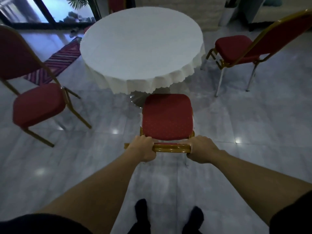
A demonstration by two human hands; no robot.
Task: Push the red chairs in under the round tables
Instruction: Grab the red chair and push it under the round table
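Note:
A round table (141, 48) under a white cloth stands ahead of me. Right in front of me is a red chair (167, 117) with a gold frame, its seat front just short of the cloth's hanging edge. My left hand (143, 149) and my right hand (201, 149) both grip the top rail of its backrest, one at each end. A second red chair (38, 103) stands at the left, away from the table and turned sideways. A third red chair (236, 48) stands at the right, also apart from the table.
The floor is glossy grey marble tile. A striped purple rug (57, 63) lies left of the table. Dark glass doors (50, 10) run along the back left. Another red chair (116, 4) shows behind the table. My feet (168, 217) stand behind the held chair.

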